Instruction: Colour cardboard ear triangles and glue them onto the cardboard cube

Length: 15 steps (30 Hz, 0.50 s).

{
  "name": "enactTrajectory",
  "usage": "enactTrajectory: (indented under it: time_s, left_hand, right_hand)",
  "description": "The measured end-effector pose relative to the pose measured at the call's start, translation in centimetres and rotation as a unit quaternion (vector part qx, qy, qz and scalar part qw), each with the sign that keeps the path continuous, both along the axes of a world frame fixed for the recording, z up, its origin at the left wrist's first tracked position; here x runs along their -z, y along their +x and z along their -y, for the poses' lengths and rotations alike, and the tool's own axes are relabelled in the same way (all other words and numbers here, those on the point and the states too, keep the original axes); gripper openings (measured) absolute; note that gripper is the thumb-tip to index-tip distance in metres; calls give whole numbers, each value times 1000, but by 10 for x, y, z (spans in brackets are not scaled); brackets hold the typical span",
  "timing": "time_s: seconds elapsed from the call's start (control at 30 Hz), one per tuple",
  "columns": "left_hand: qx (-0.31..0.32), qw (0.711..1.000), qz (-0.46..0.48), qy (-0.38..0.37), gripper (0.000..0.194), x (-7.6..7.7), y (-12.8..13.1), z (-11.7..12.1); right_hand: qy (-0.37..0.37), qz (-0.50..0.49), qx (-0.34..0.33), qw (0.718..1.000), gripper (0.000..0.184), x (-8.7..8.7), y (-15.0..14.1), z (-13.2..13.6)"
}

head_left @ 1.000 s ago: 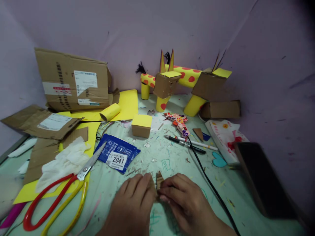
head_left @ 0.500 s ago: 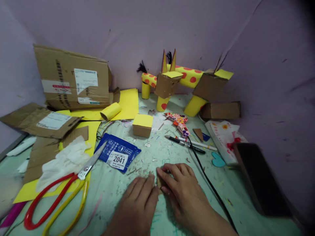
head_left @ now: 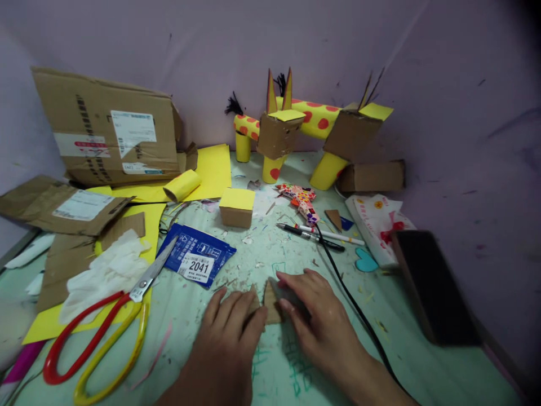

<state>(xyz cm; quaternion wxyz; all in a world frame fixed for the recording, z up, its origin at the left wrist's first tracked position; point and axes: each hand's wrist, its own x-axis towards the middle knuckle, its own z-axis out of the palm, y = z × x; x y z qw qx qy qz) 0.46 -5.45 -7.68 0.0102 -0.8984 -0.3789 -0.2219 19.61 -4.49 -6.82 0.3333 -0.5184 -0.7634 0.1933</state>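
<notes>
Two small pointed pieces of brown cardboard lie between my hands at the front of the table. The left cardboard piece (head_left: 254, 303) is mostly covered by my left hand (head_left: 228, 332), its fingers closed over it with the tip showing. Beside it, the right cardboard piece (head_left: 271, 307) is flat on the table. My right hand (head_left: 323, 316) is at its right edge, thumb and index finger apart. A dark grey patch shows under those fingers; I cannot tell whether it is another piece or shadow.
Large scissors (head_left: 137, 293) lie at left across a blue packet (head_left: 198, 256). Ahead stand a yellow-topped cardboard box (head_left: 236, 211) and spotted cardboard animals (head_left: 279, 135). A glue gun (head_left: 302, 200) with a black cord, pens (head_left: 313, 237) and a phone (head_left: 435, 287) lie at right.
My right hand's fingers have spread and drawn away to the right, uncovering more of the right cardboard piece. My left hand has shifted slightly left. The whole view has moved a little.
</notes>
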Motion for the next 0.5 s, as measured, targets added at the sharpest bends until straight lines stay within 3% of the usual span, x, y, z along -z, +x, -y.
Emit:
enactTrajectory:
  time_s: [0.17,0.5]
  left_hand:
    - [-36,996,67,-56,29,-9,4,0]
    - [-61,991,101,-56,18,-12,11,-3]
  right_hand:
    - [-25,11,59,998,20,-3,-6,-1]
    - [-80,-52,1,995,27,-7,-8,1]
